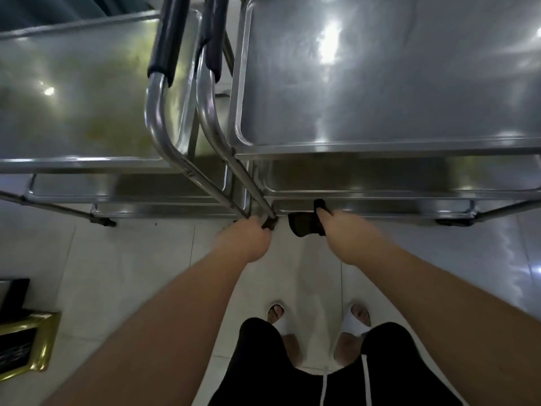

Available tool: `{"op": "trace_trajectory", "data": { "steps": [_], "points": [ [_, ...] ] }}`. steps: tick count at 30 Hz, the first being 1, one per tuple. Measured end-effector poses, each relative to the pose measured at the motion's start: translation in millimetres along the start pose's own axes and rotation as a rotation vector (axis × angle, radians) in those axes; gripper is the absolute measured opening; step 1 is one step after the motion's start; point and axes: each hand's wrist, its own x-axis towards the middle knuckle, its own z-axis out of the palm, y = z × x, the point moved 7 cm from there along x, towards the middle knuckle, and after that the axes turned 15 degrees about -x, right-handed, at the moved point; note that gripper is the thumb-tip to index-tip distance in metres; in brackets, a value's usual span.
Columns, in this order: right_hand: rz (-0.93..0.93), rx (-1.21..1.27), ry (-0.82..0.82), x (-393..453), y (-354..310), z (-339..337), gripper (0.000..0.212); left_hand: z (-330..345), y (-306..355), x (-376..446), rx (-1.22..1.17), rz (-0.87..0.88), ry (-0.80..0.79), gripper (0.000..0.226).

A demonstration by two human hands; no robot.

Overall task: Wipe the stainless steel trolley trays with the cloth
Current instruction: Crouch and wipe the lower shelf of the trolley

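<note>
Two stainless steel trolleys stand side by side in front of me. The right trolley's top tray [380, 83] is shiny; the left trolley's top tray [73, 98] shows yellowish smears. Both have lower trays beneath. My right hand [342, 232] reaches down to the right trolley's bottom tray [380, 205] and is shut on a dark cloth [304, 224] at that tray's near edge. My left hand [248, 238] is low beside it, closed around the foot of a trolley leg [270, 222] where the two frames meet.
Handle tubes with dark grips [167, 39] rise between the trolleys. Black casters [102, 221] sit on the pale tiled floor [131, 259]. A gold-framed dark object [26, 344] lies at the lower left. My feet in white sandals [278, 317] stand close behind.
</note>
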Motion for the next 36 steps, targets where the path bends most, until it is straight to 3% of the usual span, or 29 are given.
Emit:
{"op": "trace_trajectory", "data": {
  "steps": [9, 13, 16, 19, 22, 27, 30, 32, 36],
  "points": [
    [0.011, -0.012, 0.072, 111, 7, 9, 0.079, 9, -39, 122, -0.15, -0.052, 0.111, 0.039],
    [0.027, -0.049, 0.311, 155, 17, -7, 0.063, 16, -58, 171, -0.327, -0.025, 0.187, 0.042],
    [0.093, -0.062, 0.421, 190, 23, -17, 0.053, 18, -59, 195, -0.589, 0.093, 0.273, 0.043],
    [0.14, -0.038, 0.482, 223, 19, -20, 0.041, 5, -57, 204, -0.674, 0.234, 0.437, 0.024],
    [0.165, -0.034, 0.555, 254, 5, -13, 0.044, -3, -46, 205, -0.869, 0.377, 0.544, 0.02],
    [-0.005, 0.169, 0.287, 308, -35, 47, 0.065, 10, -42, 224, -1.181, 0.511, 0.636, 0.022],
    [-0.141, 0.131, 0.335, 316, -41, 64, 0.057, 18, -37, 229, -1.327, 0.544, 0.719, 0.028],
    [-0.249, 0.038, 0.344, 311, -41, 72, 0.054, 21, -34, 227, -1.393, 0.545, 0.79, 0.015],
    [-0.258, 0.019, 0.344, 278, -15, 90, 0.066, 20, -31, 228, -1.4, 0.553, 0.822, 0.016]
  ]
}}
